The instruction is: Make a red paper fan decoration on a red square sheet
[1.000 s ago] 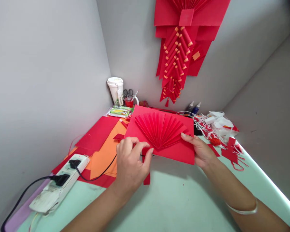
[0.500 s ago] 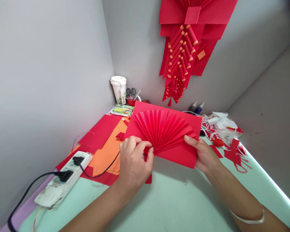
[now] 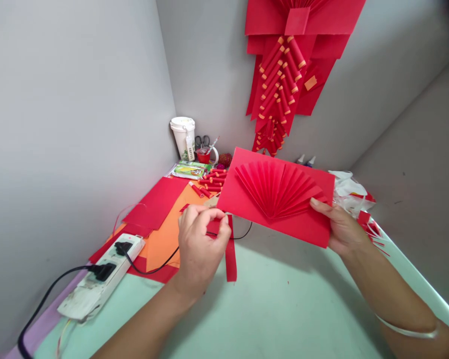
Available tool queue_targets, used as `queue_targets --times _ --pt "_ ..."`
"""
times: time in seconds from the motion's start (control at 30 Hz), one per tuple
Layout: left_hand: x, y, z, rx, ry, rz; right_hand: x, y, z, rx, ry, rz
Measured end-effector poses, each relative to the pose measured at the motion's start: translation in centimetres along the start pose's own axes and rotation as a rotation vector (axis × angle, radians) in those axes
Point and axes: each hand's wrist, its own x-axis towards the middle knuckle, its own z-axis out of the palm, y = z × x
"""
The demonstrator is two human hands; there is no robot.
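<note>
My right hand (image 3: 344, 227) grips the right end of a red card (image 3: 232, 192), thumb on top. A pleated red paper fan (image 3: 273, 192) lies spread on the card, its point toward the lower edge. The card is held tilted above the table. My left hand (image 3: 204, 244) is just below the card's left corner, thumb and index finger pinched together. Whatever is in that pinch, if anything, is too small to make out. Beneath the hand, a red paper strip (image 3: 231, 259) lies on the table.
A white power strip (image 3: 101, 279) with black plugs is at left, its cord crossing orange sheets (image 3: 164, 239). Small red paper rolls (image 3: 213, 180), a white cup (image 3: 183, 137) and scissors (image 3: 202, 142) stand behind. A red paper decoration (image 3: 280, 75) hangs on the wall. White scraps (image 3: 347, 187) lie right.
My right hand has carried the card with the fan to the right and slightly up. My left hand has come away from the fan's point and stays pinched. The red rolls are now uncovered.
</note>
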Motion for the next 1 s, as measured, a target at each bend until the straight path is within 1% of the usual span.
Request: queue_targets --times 0.07,0.13,0.23,0.3,0.33,0.4,0.47,0.6,0.7,0.8,0.87,0.93,1.0 --pt "0.3 0.1 -0.4 -0.044 -0.003 -0.072 -0.8 -0.1 -1.9 -0.031 0.049 0.055" --pt "0.4 0.2 -0.7 -0.077 -0.015 -0.111 -2.1 0.4 -4.0 -0.057 0.088 0.159" --pt "0.2 0.6 -1.0 -0.102 -0.053 -0.092 -4.7 1.9 -6.8 -0.043 0.124 0.34" --pt "-0.1 0.9 -1.0 -0.118 -0.117 -0.053 -6.4 3.1 -8.0 0.002 0.122 0.423" --pt "-0.3 1.1 -1.0 -0.127 -0.161 -0.032 -7.1 3.6 -8.3 0.025 0.099 0.457" --pt "-0.8 1.5 -0.8 -0.142 -0.253 0.009 -8.1 4.5 -8.4 0.05 0.048 0.488" --pt "-1.3 1.9 -0.5 -0.162 -0.342 0.059 -8.6 5.0 -8.1 0.052 0.001 0.496" --pt "-2.6 1.9 0.4 -0.258 -0.519 0.143 -8.7 5.0 -6.7 0.029 -0.092 0.499" --pt "-3.4 1.4 1.2 -0.33 -0.611 0.211 -8.8 4.7 -5.5 -0.018 -0.127 0.463" --pt "-3.8 1.2 1.6 -0.323 -0.651 0.281 -9.0 4.5 -4.5 -0.073 -0.12 0.404" --pt "-3.8 1.3 1.7 -0.262 -0.689 0.299 -9.2 4.6 -4.1 -0.133 -0.084 0.371" --pt "-3.8 1.5 1.7 -0.166 -0.754 0.307 -9.2 4.8 -4.1 -0.23 -0.028 0.341" --pt "-3.8 1.8 1.8 -0.081 -0.824 0.328 -9.0 5.1 -4.6 -0.394 0.019 0.3"
